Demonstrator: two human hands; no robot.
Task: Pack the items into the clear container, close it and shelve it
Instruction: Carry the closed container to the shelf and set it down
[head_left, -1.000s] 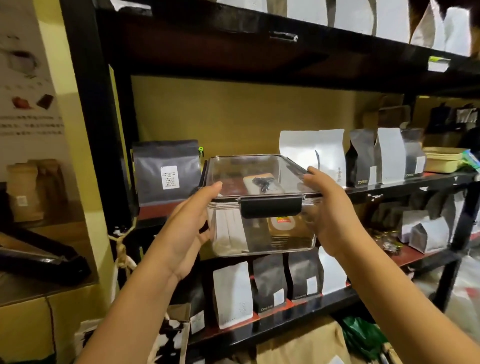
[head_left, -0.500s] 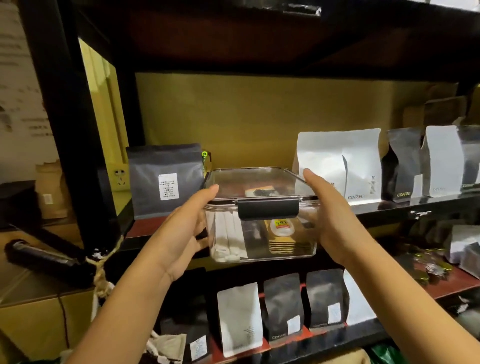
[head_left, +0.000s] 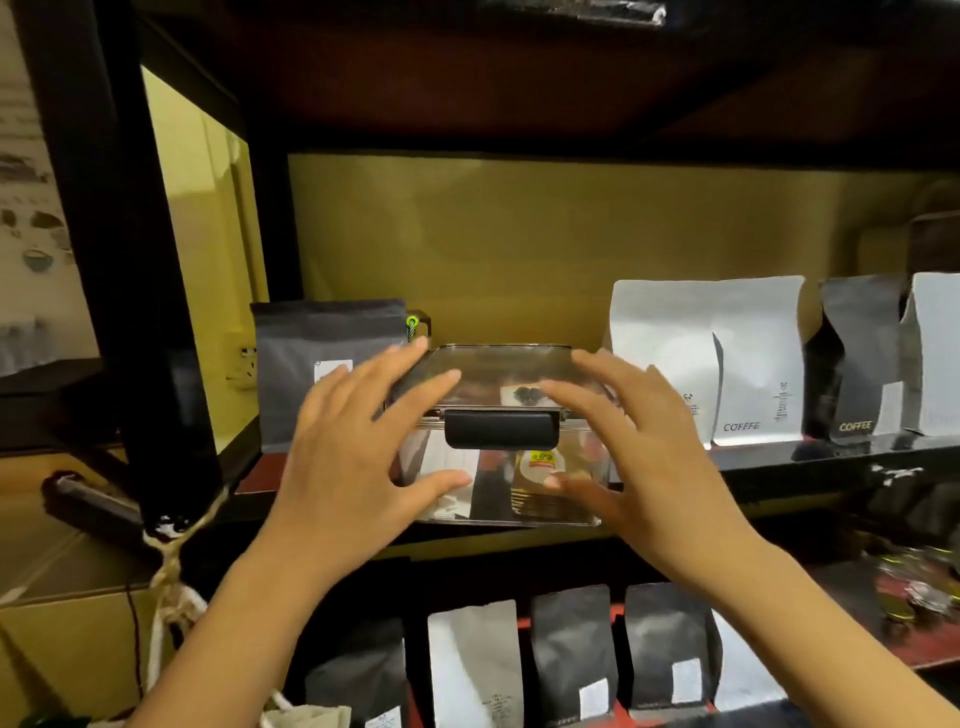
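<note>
The clear container (head_left: 498, 371), lid closed with a black latch (head_left: 501, 428) facing me, rests on the middle shelf (head_left: 831, 456) near its front edge. Packets and a yellow-labelled item show through its wall. My left hand (head_left: 358, 447) hovers at its left front corner, fingers spread. My right hand (head_left: 644, 447) is at its right front corner, also spread. Both thumbs lie in front of the wall; the blur makes it unclear whether they touch it, and neither hand grips.
A grey bag (head_left: 317, 353) stands just left of the container; white coffee bags (head_left: 701, 353) and a dark one (head_left: 852, 364) stand to its right. The rack's black post (head_left: 119, 260) rises at left. More bags (head_left: 571, 654) fill the shelf below.
The container went from held in the air in front of the shelf to resting on it. Both hands let go of its sides and their fingers spread apart.
</note>
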